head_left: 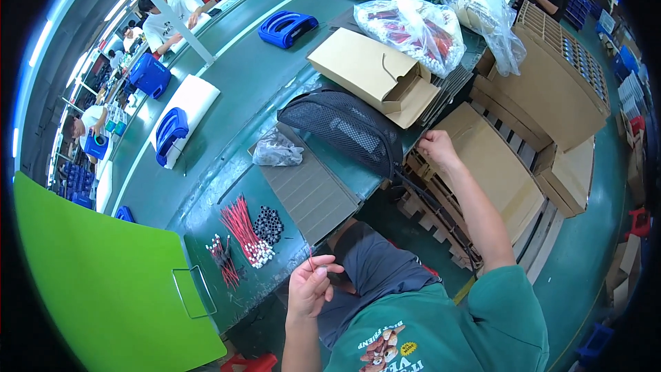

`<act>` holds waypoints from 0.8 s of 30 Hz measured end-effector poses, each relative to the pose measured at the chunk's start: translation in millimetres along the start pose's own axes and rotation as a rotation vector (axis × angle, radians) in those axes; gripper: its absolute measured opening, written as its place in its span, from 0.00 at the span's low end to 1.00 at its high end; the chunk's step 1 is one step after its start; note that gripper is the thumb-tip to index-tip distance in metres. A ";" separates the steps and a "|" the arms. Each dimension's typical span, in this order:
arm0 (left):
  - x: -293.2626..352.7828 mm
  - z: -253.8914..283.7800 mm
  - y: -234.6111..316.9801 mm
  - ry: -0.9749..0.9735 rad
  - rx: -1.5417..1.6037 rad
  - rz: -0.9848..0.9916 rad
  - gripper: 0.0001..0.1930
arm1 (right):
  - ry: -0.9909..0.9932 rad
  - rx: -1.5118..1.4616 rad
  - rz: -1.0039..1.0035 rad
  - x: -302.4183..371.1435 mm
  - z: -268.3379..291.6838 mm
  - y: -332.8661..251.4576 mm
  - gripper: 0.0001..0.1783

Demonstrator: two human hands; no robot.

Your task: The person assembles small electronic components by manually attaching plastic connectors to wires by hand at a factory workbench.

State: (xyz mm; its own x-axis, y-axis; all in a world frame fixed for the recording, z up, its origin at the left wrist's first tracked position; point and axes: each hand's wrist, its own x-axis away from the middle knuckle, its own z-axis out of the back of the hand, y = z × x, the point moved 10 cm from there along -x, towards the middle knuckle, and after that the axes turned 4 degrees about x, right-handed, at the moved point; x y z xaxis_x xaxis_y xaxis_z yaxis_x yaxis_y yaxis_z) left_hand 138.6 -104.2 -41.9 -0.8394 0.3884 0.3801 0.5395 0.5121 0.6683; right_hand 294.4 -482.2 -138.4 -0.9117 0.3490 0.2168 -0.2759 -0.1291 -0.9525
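Note:
My left hand, at the near edge of the table, pinches a thin red wire between thumb and forefinger. Out to the right, my right hand has its fingertips pressed together beside the black mesh bag; anything in them is too small to make out. On the table left of my left hand lies a bundle of red wires with white connectors at one end. A smaller bundle of red and black wires sits left of it. Small black cylindrical parts are heaped alongside.
Grey-brown cardboard sheets carry a crumpled clear bag. Behind the mesh bag are an open carton and a plastic bag of wires. A green panel stands left; cardboard boxes fill the right. Co-workers sit across the line.

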 end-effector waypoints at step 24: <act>5.2 5.5 -3.1 0.015 0.029 -0.016 0.13 | -0.216 -0.525 -0.148 24.5 -8.3 -18.5 0.18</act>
State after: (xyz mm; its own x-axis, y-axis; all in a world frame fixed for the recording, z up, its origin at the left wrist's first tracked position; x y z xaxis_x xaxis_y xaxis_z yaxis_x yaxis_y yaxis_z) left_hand 133.0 -99.6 -45.5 -0.8487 0.3687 0.3792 0.5276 0.5401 0.6557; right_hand 279.7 -463.5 -117.2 -0.9316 0.1243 0.3417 -0.2673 0.4029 -0.8753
